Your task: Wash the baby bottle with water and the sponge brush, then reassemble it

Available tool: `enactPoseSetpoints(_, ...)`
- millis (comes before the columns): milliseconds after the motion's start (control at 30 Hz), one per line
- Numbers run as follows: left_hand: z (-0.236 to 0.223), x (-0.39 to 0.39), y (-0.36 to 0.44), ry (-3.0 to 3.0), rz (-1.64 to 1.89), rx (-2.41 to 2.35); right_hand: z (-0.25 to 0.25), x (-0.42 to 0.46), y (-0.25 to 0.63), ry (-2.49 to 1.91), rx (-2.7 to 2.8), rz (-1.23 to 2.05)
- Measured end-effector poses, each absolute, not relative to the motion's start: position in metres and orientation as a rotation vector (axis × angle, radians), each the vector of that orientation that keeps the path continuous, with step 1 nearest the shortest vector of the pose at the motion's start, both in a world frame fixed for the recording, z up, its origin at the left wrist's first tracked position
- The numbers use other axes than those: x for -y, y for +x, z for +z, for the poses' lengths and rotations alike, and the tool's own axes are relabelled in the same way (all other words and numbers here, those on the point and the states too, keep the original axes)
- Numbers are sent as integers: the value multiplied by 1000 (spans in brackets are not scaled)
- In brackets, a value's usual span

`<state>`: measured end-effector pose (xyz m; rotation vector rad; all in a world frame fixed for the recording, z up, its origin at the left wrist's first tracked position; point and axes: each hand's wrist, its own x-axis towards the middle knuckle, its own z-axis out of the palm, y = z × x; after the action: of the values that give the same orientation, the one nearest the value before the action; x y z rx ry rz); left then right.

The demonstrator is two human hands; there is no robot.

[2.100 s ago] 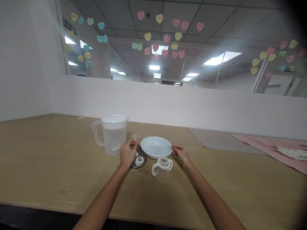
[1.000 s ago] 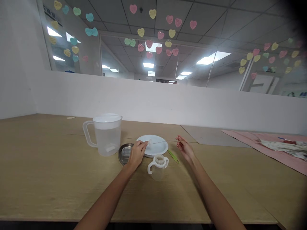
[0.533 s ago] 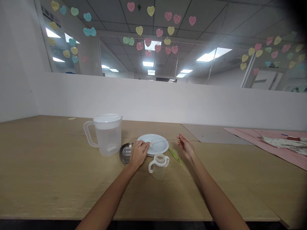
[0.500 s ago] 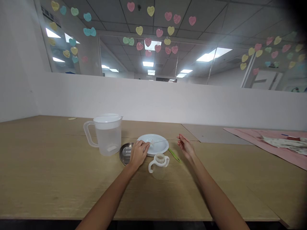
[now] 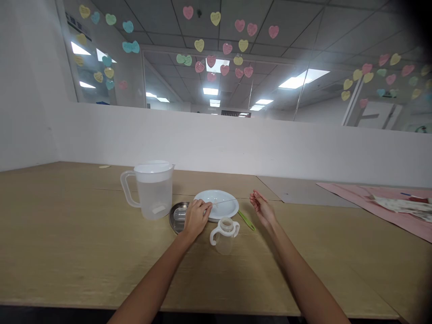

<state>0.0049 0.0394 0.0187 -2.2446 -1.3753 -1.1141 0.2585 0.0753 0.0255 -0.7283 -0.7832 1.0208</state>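
My left hand (image 5: 196,217) is closed, pinching a small translucent piece (image 5: 215,204) over the near left part of a white plate (image 5: 232,211). From that piece a thin wire rod (image 5: 227,200) runs right, above the plate, towards my right hand (image 5: 262,209), whose fingertips are pinched on its end. Whether the rod's tip is inside the piece is too small to tell. A clear two-handled bottle (image 5: 225,243) with a white collar stands uncapped in front of the plate. Beside my left hand lies a metal tray (image 5: 174,220), partly hidden, with a clear cap (image 5: 180,214) in it.
A lidded translucent jug (image 5: 155,193) of clear liquid stands left of the tray. Right of the plate lies a green handle (image 5: 246,220). A pink cloth (image 5: 357,193) with items on it covers the table's right side. A white wall (image 5: 168,135) with windows rises behind.
My left hand has moved from the tray to the plate's edge, bringing the translucent piece with it. My right hand has shifted right, away from the plate. Little has moved in the last second.
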Motion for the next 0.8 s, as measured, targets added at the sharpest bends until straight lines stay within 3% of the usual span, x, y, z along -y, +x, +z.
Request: enactPoseSetpoints(800, 19, -39, 4, -2236, -1121, 1384, 17, -84, 264, -797, 812, 968)
